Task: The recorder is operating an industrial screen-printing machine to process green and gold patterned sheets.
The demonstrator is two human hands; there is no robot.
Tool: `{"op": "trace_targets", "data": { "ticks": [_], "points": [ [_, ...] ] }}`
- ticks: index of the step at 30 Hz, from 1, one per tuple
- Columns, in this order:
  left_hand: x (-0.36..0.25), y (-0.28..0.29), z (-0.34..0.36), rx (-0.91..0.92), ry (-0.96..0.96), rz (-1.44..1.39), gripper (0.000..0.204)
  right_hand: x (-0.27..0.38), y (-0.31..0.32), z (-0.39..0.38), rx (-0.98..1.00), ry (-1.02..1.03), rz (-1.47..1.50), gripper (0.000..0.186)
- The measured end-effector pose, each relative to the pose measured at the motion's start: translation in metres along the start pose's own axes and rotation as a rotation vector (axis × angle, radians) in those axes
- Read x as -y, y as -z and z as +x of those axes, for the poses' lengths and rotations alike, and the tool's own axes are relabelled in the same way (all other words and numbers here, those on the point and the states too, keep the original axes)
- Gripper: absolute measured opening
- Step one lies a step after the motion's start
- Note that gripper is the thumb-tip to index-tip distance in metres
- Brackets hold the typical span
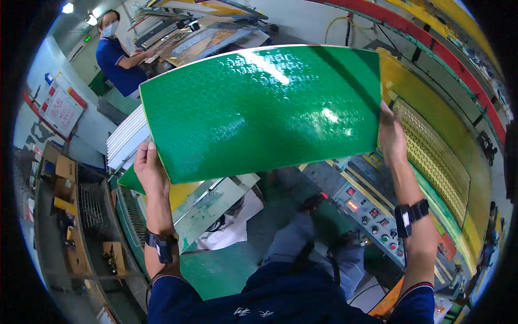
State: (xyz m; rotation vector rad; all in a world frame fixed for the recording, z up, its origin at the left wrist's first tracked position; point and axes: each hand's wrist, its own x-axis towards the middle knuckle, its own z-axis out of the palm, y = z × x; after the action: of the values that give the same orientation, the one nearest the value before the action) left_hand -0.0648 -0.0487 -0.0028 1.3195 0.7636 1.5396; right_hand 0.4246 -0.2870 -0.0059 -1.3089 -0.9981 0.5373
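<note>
A large glossy green sheet (259, 116) with a pale thin edge is held up in front of me, tilted so its surface catches the ceiling light. My left hand (151, 168) grips its lower left edge, thumb on the near face. At the right edge my right hand (392, 132) is closed on the sheet, its fingers partly behind it. Below the left side of the sheet, the corner of another green sheet (131, 179) shows. A yellow mesh screen frame with a dotted patterned panel (434, 159) stands to the right of my right hand.
A control panel (367, 216) with knobs and lit buttons lies below the sheet. Shelves (81, 227) with boxes stand at left, beside a light metal table (216, 208). A co-worker (118, 62) stands at a cluttered bench (216, 40). A red beam (448, 56) crosses the upper right.
</note>
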Motion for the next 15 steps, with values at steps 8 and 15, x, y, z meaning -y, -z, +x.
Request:
{"op": "trace_targets", "data": {
  "ticks": [8, 15],
  "points": [
    [-0.005, -0.029, -0.032, 0.265, -0.269, 0.185, 0.058, 0.025, 0.039, -0.099, -0.212, 0.029, 0.199, 0.078],
    [-0.073, -0.022, -0.039, 0.633, -0.252, -0.148, 0.074, 0.053, 0.046, -0.125, -0.042, -0.319, 0.237, 0.095]
  ]
}}
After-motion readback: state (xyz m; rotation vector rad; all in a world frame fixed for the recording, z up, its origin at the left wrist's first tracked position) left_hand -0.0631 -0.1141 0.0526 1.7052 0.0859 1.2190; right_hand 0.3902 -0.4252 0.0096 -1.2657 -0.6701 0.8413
